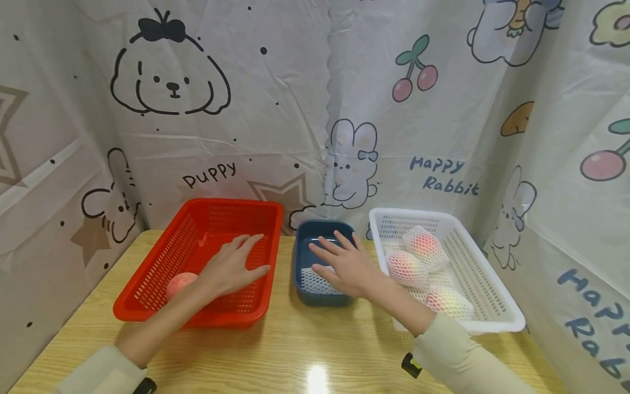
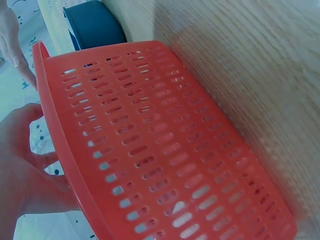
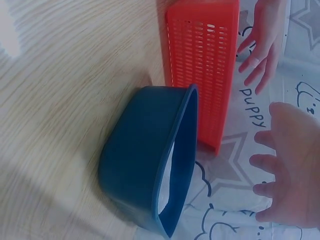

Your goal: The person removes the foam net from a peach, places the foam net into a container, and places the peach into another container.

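Note:
My left hand (image 1: 227,269) hovers over the red basket (image 1: 197,205), fingers spread and nothing held. In that basket a pink-orange peach-like fruit (image 1: 181,284) lies near the front left, partly behind my forearm. My right hand (image 1: 348,265) is above the small dark blue bin (image 1: 322,300), fingers spread apart and holding nothing. A white foam net sleeve (image 1: 315,282) lies in the blue bin, partly covered by the hand in the head view. In the right wrist view, the right hand (image 3: 292,167) is beyond the bin's rim.
At the right stands a white basket (image 1: 492,279) with three fruits in foam nets, one of them a netted fruit (image 1: 425,244) at the back. All containers sit on a wooden table (image 1: 295,350). Printed curtains (image 1: 275,109) hang behind and at both sides.

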